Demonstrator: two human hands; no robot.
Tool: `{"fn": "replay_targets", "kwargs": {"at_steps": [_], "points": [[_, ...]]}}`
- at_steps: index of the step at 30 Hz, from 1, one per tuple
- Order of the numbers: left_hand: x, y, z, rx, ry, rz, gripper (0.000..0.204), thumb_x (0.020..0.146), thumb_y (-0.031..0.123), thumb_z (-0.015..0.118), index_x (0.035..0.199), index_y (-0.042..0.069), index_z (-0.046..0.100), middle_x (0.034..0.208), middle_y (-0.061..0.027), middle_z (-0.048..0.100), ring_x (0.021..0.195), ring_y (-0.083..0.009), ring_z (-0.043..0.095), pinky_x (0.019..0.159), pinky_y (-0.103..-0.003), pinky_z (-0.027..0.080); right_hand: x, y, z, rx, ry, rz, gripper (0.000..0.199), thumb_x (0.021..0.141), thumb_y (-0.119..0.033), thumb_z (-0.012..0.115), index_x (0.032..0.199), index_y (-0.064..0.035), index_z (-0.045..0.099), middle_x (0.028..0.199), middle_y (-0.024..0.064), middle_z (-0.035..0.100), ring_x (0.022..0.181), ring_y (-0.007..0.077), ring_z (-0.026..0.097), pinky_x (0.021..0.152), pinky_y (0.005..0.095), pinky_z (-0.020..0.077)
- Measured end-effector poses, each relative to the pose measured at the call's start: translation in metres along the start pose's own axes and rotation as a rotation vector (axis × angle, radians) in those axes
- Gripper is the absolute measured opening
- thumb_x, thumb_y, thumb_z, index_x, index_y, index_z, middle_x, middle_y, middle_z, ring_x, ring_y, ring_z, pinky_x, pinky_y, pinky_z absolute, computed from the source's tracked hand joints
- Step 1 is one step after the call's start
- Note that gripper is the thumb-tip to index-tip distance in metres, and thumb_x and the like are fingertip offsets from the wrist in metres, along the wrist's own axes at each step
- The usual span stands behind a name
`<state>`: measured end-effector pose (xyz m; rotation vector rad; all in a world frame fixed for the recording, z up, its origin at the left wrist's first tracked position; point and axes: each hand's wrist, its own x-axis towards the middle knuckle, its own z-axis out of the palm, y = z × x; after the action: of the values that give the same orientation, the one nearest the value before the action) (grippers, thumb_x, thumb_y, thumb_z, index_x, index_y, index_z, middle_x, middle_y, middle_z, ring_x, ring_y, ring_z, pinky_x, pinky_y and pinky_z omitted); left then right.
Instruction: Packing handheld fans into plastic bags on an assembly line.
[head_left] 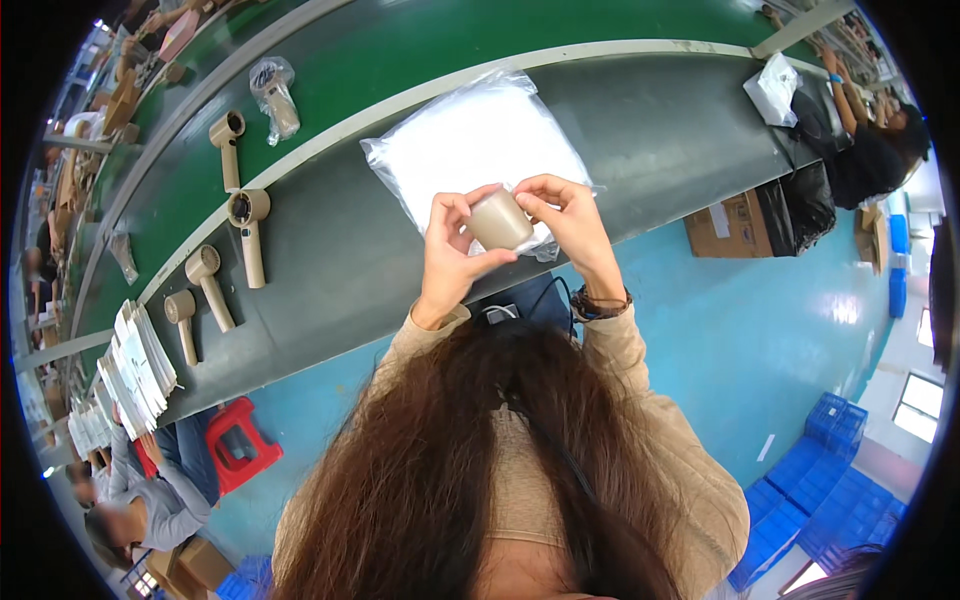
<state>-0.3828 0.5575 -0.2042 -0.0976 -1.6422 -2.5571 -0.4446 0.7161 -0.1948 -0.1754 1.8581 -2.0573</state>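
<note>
Above the near edge of the bench, my left hand [447,250] grips a smooth beige cylindrical part [501,220], with its thumb below and fingers on the upper left side. The part looks like the head of a hair dryer, and no handle shows on it. My right hand [575,222] is closed at the part's upper right rim, thumb and forefinger pinched together there. Whether something small lies in that pinch is too fine to see. Right behind the hands lies a clear plastic bag [478,145] with a white stack inside.
Beige hair dryers [252,245] lie on the bench to the left, near a stack of papers [138,360]. A bagged one [275,95] rests on the green belt [420,45]. At right are a cardboard box [728,228] and a person [870,150]. A red stool [240,445] stands lower left.
</note>
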Motion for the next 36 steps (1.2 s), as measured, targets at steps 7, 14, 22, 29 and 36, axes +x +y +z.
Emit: {"fn": "replay_targets", "kwargs": {"at_steps": [7, 14, 22, 29, 36], "points": [[-0.003, -0.001, 0.010, 0.174, 0.060, 0.053, 0.052, 0.070, -0.009, 0.073, 0.105, 0.007, 0.039, 0.133, -0.0233, 0.046, 0.120, -0.0240, 0.047, 0.100, -0.038, 0.043, -0.012, -0.003, 0.019, -0.394, 0.180, -0.354, 0.004, 0.091, -0.001, 0.049, 0.094, 0.0007, 0.050, 0.088, 0.0133, 0.053, 0.076, 0.0245, 0.055, 0.066, 0.0312, 0.0451], [0.007, 0.001, 0.016, 0.087, 0.223, -0.001, 0.057, 0.076, -0.006, 0.070, 0.124, 0.002, 0.042, 0.128, -0.0168, 0.050, 0.114, -0.0205, 0.052, 0.093, -0.033, 0.049, -0.019, 0.008, 0.034, -0.158, 0.323, -0.350, 0.001, 0.093, -0.003, 0.050, 0.093, -0.0023, 0.050, 0.080, 0.0053, 0.049, 0.072, 0.0144, 0.046, 0.068, 0.0274, 0.0407], [0.008, 0.004, 0.024, 0.146, 0.274, -0.087, 0.047, 0.075, -0.002, 0.072, 0.119, -0.002, 0.055, 0.120, -0.0099, 0.058, 0.106, -0.0181, 0.056, 0.092, -0.034, 0.048, -0.010, 0.005, 0.002, -0.134, 0.196, -0.213, 0.019, 0.083, 0.004, 0.062, 0.097, -0.0026, 0.051, 0.080, -0.0013, 0.050, 0.070, 0.0066, 0.047, 0.062, 0.0208, 0.0403], [0.001, 0.007, 0.021, 0.179, 0.171, -0.016, 0.041, 0.077, 0.002, 0.071, 0.116, 0.000, 0.059, 0.119, -0.0078, 0.060, 0.105, -0.0153, 0.057, 0.092, -0.032, 0.048, -0.031, 0.002, 0.028, -0.942, 0.370, -0.454, 0.027, 0.074, 0.007, 0.061, 0.098, -0.0007, 0.052, 0.079, 0.0119, 0.051, 0.066, 0.0251, 0.052, 0.061, 0.0317, 0.0442], [-0.001, 0.001, 0.013, 0.175, 0.240, 0.081, 0.041, 0.078, 0.001, 0.069, 0.117, 0.003, 0.058, 0.118, -0.0095, 0.060, 0.108, -0.0168, 0.056, 0.095, -0.033, 0.047, -0.041, -0.007, 0.067, -0.770, 0.535, -0.436, 0.024, 0.074, 0.008, 0.058, 0.096, 0.0015, 0.050, 0.086, 0.0110, 0.049, 0.071, 0.0255, 0.050, 0.064, 0.0349, 0.0437]]}}
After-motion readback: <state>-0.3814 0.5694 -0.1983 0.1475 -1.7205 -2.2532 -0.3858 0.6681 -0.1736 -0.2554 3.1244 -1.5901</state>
